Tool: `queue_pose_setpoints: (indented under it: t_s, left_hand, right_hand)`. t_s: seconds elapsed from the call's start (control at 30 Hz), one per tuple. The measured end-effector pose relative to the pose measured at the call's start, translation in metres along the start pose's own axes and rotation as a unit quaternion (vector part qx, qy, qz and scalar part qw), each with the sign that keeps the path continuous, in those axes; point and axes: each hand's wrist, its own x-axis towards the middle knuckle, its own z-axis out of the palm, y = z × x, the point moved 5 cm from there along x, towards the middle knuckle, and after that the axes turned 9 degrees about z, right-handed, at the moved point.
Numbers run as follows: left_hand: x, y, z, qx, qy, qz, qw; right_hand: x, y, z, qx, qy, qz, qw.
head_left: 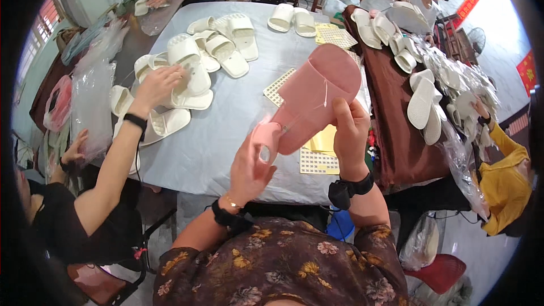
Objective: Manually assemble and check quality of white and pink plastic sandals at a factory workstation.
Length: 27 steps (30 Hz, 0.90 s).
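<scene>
Floral top (pixel 272 258): filling the lower foreground, its wearer's bare forearms reaching out over the near edge of a pale covered table (pixel 207 130).
Near edge: running below both wrists, with the hands working above the table's surface.
Open room, left: spreading as a bare stretch of cover between the hands and the clustered white slippers (pixel 226 59), over which a co-worker's hand (pixel 158 85) is reaching.
Open room, right: narrowing, since the yellow sheets (pixel 319 162) are lying partly beneath the held work and a brown cloth (pixel 391 150) is bordering that side.
Far edge: carrying a separate pair of white slides (pixel 292 20), standing well apart from the hands.
Pink slipper (pixel 311 99): tilting in the air between the hands, its broad rounded end pointing up and to the right (a thin pale fastener is showing on its face).
Right hand (pixel 351 127): clamping the slipper's right edge, the thumb pressing on the near face.
Left hand (pixel 246 170): curving around a pink rolled part (pixel 267 136) at the slipper's lower left; how firmly it is closing cannot be told.
</scene>
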Motion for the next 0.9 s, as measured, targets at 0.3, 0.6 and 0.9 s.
queue_pose_setpoints:
  t_s: [0.3,0.6,0.9]
  left_hand:
    - [-0.026,-0.063,-0.077,-0.232,0.124,-0.312,0.913]
    - [-0.059,-0.114,-0.054,-0.147,0.112,-0.321,0.929]
    - [-0.043,-0.072,-0.026,0.365,-0.034,-0.112,0.924]
  right_hand:
    - [0.012,0.111,-0.003,-0.082,-0.1,0.266,0.955]
    - [-0.008,0.206,-0.005,-0.407,-0.129,0.095,0.899]
    - [-0.026,0.163,-0.01,-0.422,-0.069,-0.051,0.902]
